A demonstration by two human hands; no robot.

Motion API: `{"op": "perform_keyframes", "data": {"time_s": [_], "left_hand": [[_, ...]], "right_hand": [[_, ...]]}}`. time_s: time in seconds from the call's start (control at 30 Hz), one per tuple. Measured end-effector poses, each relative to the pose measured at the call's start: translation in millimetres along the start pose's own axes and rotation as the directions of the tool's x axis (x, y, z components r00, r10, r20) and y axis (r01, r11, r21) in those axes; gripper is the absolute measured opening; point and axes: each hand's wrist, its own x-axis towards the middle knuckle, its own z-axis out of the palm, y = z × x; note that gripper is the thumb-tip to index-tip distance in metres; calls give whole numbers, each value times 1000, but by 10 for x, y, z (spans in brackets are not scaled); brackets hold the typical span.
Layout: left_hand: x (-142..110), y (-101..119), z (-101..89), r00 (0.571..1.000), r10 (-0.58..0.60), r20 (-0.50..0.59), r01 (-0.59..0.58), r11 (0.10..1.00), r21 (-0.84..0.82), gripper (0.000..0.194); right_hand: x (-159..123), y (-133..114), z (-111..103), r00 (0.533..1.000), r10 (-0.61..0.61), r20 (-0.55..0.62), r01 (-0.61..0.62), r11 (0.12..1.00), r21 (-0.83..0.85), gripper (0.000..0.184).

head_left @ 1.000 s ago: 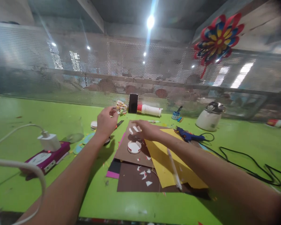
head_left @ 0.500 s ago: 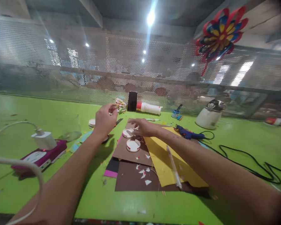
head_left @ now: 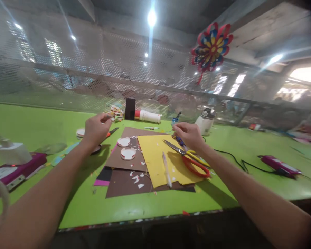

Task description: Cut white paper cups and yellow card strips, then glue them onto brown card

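My left hand [head_left: 96,129] hovers over the table's left side with fingers curled and fingertips together; I cannot make out anything in them. Just beyond it is a pile of small white and red paper pieces [head_left: 116,113]. My right hand [head_left: 189,134] is held above the blue glue gun [head_left: 179,140], thumb and fingers pinched; whatever they hold is too small to name. Below it, scissors [head_left: 194,165] with red and yellow handles lie on yellow paper [head_left: 149,152], beside a pen [head_left: 167,169]. Two shallow white discs with red-marked rims [head_left: 128,154] rest on brown card [head_left: 116,162].
A phone [head_left: 130,108] stands upright behind a white and red tube [head_left: 149,116]. A black-topped white container [head_left: 205,121] is at the back right. Purple power strips [head_left: 280,166] sit on both sides, with a white charger [head_left: 12,153] at left. A knife [head_left: 113,131] lies near my left hand.
My right hand has moved right, from beside the white discs to above the glue gun, uncovering the scissors. The view has turned to the right. My left hand stays near the paper pile.
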Motion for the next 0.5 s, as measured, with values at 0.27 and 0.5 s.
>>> {"op": "perform_keyframes", "data": {"time_s": [0.27, 0.5], "left_hand": [[-45, 62, 2, 999, 35, -34, -36, 999, -25, 34], [-62, 57, 1, 989, 119, -90, -113, 991, 72, 38]], "right_hand": [[-608, 494, -657, 901, 154, -406, -202, 976, -79, 29], [-1191, 660, -662, 887, 125, -444, -236, 950, -204, 20]]}}
